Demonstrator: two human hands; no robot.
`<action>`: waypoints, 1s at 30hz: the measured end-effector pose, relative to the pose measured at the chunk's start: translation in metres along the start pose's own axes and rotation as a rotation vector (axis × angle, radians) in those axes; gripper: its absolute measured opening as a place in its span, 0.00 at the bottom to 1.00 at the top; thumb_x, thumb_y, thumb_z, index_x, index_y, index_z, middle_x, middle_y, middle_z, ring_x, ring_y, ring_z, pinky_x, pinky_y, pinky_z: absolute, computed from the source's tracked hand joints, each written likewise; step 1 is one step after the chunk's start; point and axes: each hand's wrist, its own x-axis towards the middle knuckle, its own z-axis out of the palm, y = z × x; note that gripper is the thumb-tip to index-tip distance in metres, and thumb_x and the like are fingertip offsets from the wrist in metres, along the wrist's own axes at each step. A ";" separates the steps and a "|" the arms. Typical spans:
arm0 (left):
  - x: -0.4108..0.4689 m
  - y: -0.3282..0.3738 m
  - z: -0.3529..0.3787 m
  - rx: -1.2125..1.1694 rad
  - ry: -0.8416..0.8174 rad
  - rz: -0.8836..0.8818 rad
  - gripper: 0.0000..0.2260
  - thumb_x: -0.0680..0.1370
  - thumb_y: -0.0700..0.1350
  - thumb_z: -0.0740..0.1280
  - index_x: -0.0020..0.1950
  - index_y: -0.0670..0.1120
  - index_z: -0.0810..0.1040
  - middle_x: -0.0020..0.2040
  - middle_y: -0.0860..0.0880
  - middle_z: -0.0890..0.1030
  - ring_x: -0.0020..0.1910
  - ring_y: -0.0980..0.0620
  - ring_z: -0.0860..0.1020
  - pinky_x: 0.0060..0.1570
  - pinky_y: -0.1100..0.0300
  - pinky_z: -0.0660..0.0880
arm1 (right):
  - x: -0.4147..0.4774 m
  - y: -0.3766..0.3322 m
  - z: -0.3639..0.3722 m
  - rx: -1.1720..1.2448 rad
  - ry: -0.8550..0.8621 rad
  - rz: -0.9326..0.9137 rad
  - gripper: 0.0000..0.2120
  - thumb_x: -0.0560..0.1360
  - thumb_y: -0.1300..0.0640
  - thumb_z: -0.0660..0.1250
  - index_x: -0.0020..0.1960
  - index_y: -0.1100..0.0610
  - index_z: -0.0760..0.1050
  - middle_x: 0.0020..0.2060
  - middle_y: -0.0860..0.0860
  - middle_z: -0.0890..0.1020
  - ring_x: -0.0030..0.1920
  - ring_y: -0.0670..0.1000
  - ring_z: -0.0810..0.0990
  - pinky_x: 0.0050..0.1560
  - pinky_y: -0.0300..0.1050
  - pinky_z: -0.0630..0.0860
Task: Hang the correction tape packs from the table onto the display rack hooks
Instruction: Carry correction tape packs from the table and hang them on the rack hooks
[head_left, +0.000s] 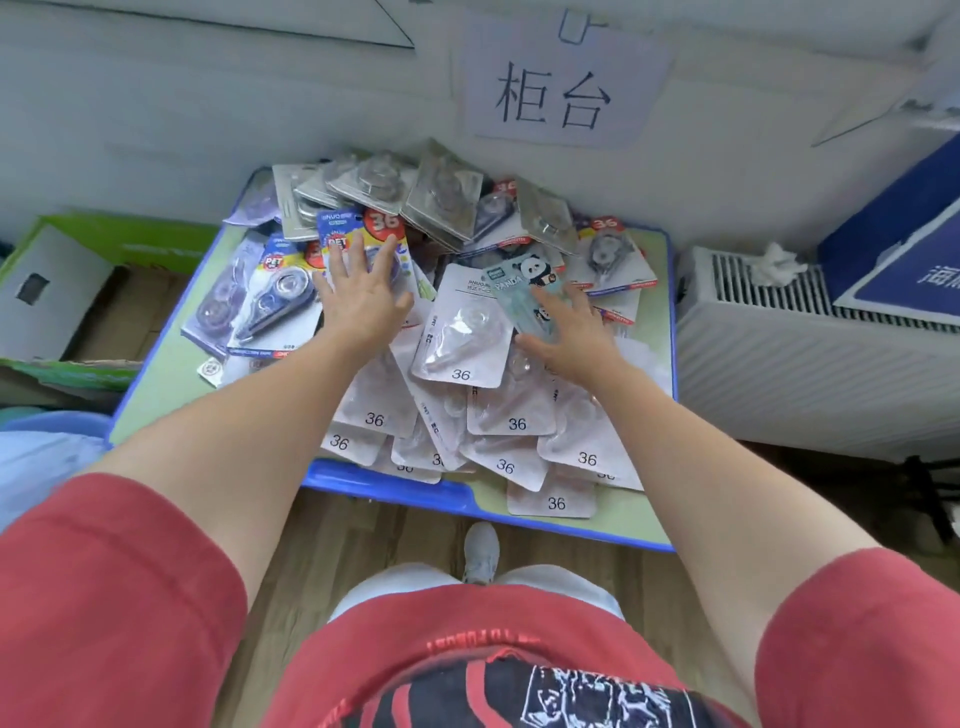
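Correction tape packs (462, 332): heaped on worktop (150, 410); none seen hung. Left hand (358, 293), spread flat, on PET pack (363, 231). Right hand (569, 338), outstretched, touching panda pack (524, 291).

Reaches forward and down with both bare arms (244, 421), elbows slightly bent. Holds the left hand (358, 299) palm down, fingers straight and spread. Has the right hand (571, 335) palm down likewise, fingers fanned, nearly straight, thumb stuck out leftward.

Correction tape packs (462, 332) heaped on table (130, 415)
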 end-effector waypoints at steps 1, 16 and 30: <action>0.003 0.000 0.001 0.002 -0.002 -0.016 0.29 0.81 0.54 0.58 0.79 0.55 0.47 0.79 0.46 0.42 0.77 0.42 0.40 0.73 0.39 0.42 | 0.001 0.002 0.000 0.013 0.010 -0.007 0.33 0.76 0.43 0.65 0.77 0.44 0.56 0.78 0.54 0.49 0.75 0.62 0.56 0.72 0.60 0.56; 0.015 0.014 0.001 -0.075 0.066 -0.102 0.37 0.76 0.57 0.67 0.78 0.51 0.50 0.79 0.45 0.42 0.77 0.40 0.41 0.72 0.37 0.47 | -0.001 -0.005 0.002 0.057 0.175 -0.042 0.30 0.75 0.48 0.68 0.74 0.47 0.64 0.75 0.56 0.58 0.72 0.60 0.60 0.69 0.56 0.62; -0.024 -0.025 -0.029 -0.022 0.023 0.057 0.34 0.77 0.59 0.63 0.77 0.50 0.53 0.79 0.45 0.45 0.77 0.42 0.43 0.70 0.36 0.48 | -0.048 -0.037 0.006 -0.084 0.265 0.091 0.29 0.75 0.48 0.66 0.74 0.51 0.63 0.75 0.57 0.59 0.70 0.62 0.62 0.68 0.56 0.62</action>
